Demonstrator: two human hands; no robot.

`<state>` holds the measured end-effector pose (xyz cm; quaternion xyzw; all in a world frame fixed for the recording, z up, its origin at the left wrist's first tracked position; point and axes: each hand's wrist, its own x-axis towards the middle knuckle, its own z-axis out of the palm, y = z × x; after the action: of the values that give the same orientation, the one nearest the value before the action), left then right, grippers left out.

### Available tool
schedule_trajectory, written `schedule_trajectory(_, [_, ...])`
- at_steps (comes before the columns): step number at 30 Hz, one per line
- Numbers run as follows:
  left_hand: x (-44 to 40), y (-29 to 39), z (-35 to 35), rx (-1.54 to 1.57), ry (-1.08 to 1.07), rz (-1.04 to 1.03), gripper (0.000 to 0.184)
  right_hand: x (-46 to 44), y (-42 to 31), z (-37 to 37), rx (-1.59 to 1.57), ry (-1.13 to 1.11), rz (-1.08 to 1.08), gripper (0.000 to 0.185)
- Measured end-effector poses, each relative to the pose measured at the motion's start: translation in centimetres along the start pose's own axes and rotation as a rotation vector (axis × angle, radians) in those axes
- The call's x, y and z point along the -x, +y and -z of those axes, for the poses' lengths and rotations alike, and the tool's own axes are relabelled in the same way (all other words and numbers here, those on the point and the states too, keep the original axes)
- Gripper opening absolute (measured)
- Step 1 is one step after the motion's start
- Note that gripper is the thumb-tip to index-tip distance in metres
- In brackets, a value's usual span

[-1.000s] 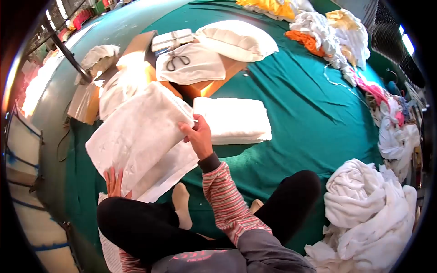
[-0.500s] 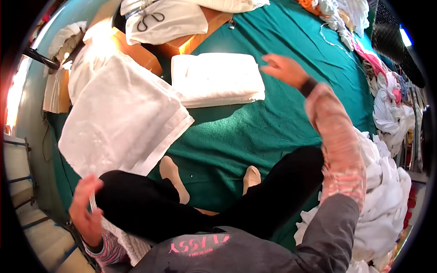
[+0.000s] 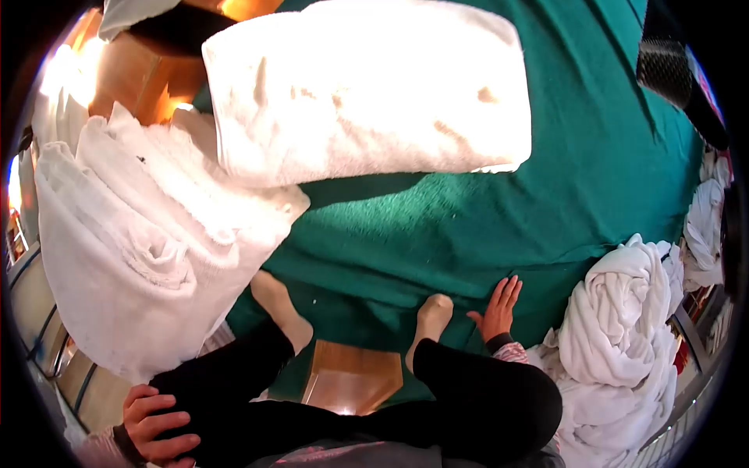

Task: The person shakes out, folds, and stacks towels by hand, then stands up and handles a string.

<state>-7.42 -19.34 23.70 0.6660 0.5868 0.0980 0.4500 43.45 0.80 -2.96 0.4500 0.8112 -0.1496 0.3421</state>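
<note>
My right hand [image 3: 498, 308] lies palm down on the green cloth [image 3: 390, 226] beside my right foot, its fingers spread and nothing in it. On my left black trouser leg rests my left hand [image 3: 160, 425], open, with its fingers apart. A thick folded white towel [image 3: 367, 93] lies flat in front of me, brightly sunlit on top. To its left, white cloths [image 3: 133, 249] are draped in soft folds, close to my left knee and touching the towel's side.
Between my feet sits a wooden block [image 3: 353, 374]. A crumpled heap of white cloth [image 3: 616, 320] lies at my right. Orange-brown boxes [image 3: 140, 74] stand at the upper left. A dark mesh object [image 3: 667, 66] hangs at the upper right.
My right hand has come down from beside the folded towel to the green cloth near my foot. My left hand has settled on my leg. The view has shifted, and the towel looks larger.
</note>
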Motion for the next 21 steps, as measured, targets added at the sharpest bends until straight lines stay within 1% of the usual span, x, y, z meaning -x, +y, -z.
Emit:
schedule_trajectory(2, [-0.8, -0.1, 0.6, 0.071, -0.055, -0.003, 0.026, 0.0, -0.2, 0.4, -0.002, -0.046, 0.004, 0.103])
schedule_trajectory(4, [-1.6, 0.3, 1.1, 0.105, -0.098, 0.004, 0.024, -0.1, -0.4, 0.5, 0.031, -0.04, -0.002, 0.103])
schedule_trajectory(6, [-1.8, 0.9, 1.1, 0.228, -0.134, -0.002, 0.022, -0.2, -0.4, 0.4, 0.049, -0.06, 0.007, 0.103])
schedule_trajectory(7, [-1.6, 1.4, 1.1, 0.217, -0.174, -0.001, 0.02, -0.2, -0.4, 0.4, 0.048, -0.052, 0.0, 0.105])
schedule_trajectory(9, [-1.2, 2.4, 0.6, 0.255, -0.21, -0.044, 0.022, 0.0, -0.6, 0.6, 0.04, -0.07, -0.003, 0.107])
schedule_trajectory(11, [-0.7, 3.6, -0.1, 0.302, -0.234, -0.066, 0.023, -0.1, -0.8, 0.8, 0.155, -0.093, -0.004, 0.102])
schedule_trajectory(13, [-0.1, 5.0, -1.2, 0.347, -0.235, -0.082, 0.024, -0.2, -0.1, 0.3, 0.155, -0.073, 0.023, 0.098])
schedule_trajectory(15, [0.5, 6.5, -2.4, 0.374, -0.239, -0.091, 0.025, -1.2, 0.2, 0.1, -0.011, -0.167, -0.108, 0.097])
schedule_trajectory(17, [0.7, 8.3, -3.5, 0.399, -0.248, -0.075, 0.025, -3.3, -0.5, 2.2, -0.121, -0.4, -0.188, 0.08])
schedule_trajectory(19, [0.9, 10.0, -4.5, 0.411, -0.259, -0.037, 0.025, -4.3, -3.0, 3.5, -0.259, -0.292, 0.036, 0.065])
schedule_trajectory(20, [1.1, 10.9, -4.9, 0.408, -0.268, -0.018, 0.025, -3.5, -5.7, 5.4, -0.342, -0.074, 0.126, 0.048])
schedule_trajectory(21, [1.4, 11.8, -5.6, 0.405, -0.262, 0.006, 0.025, -2.3, -8.5, 9.2, -0.512, -0.032, 0.182, 0.039])
